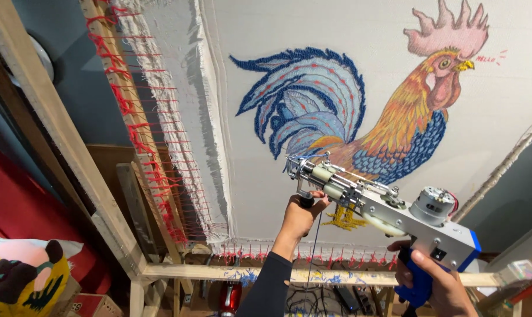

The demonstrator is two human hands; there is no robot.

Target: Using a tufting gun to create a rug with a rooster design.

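Note:
A silver and blue tufting gun (389,211) points up-left at a white cloth (301,35) stretched on a wooden frame (61,135). My left hand (298,217) grips the gun's black front handle. My right hand (433,285) is closed on the blue rear grip. On the cloth is a tufted rooster (366,111) with blue tail feathers, orange body and pink comb. The gun's tip sits near the rooster's lower body, above its yellow feet (343,218). A dark yarn strand (314,252) hangs down from the gun.
Red cord (134,117) laces the cloth edge to the frame on the left and along the bottom rail (219,271). A tufted piece with a black animal shape (25,279) lies lower left. Tools and cables (330,296) show below the rail.

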